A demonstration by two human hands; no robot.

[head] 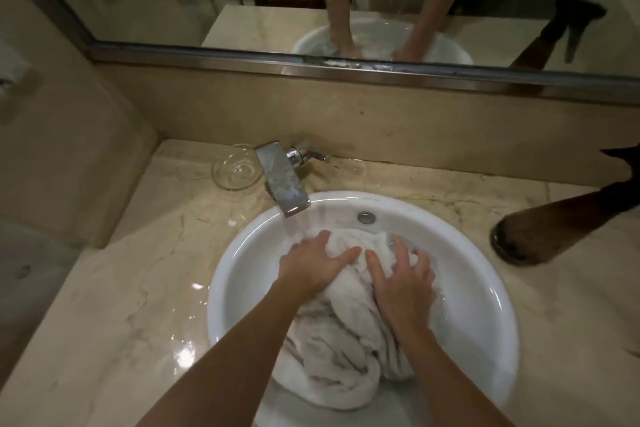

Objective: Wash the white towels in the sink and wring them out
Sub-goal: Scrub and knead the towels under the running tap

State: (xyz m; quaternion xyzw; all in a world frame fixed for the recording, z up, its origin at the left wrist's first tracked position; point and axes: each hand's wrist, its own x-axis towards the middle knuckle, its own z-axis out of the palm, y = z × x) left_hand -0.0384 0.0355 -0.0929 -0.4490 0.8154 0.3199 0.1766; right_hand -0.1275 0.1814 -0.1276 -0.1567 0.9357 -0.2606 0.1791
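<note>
**Washing step under way, wringing not yet begun**

Head view: the white towels (pixel 332 354) are lying bunched in the round sink (pixel 485 315), filling its middle and running down toward 6 o'clock. Water is pouring from the faucet (pixel 282 184) at the basin's 11 o'clock onto the cloth. The left hand (pixel 311 265) is pressing flat on the heap, its grip spread with straight fingers pointing toward 2 o'clock. The right hand (pixel 401 279) is pressing beside it, fingers splayed and slightly clawed into the folds toward 12 o'clock, not closed round them. Both forearms are reaching in from 6 o'clock. This reads as kneading; next, the hands would need to gather and twist the cloth. A glass dish (pixel 235 168) is sitting on the bench (pixel 121 270) by the faucet.
</note>
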